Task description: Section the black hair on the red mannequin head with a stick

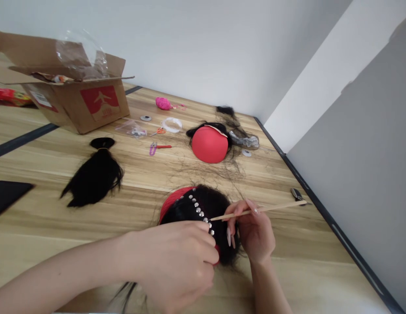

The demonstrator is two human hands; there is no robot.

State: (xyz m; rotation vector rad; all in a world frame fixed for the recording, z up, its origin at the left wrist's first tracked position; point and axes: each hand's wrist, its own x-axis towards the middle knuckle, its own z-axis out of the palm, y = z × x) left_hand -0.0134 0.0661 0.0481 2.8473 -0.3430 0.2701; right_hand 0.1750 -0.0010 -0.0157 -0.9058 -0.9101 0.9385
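Note:
A red rounded cap lies near me with black hair spread over it. A row of silver studs runs across the hair. My right hand pinches a wooden chopstick, whose thin tip touches or hovers just over the studs. From the left, my left hand reaches across the cap's near side, its fingers curled by the end of the stud row. Its fingertips are hidden, so whatever they grip cannot be made out.
Behind stands a second red cap with loose hair. A tied black hair bundle and a dark phone-like slab lie left. Farther back are an open cardboard box, pink yarn, orange scissors and a white ring.

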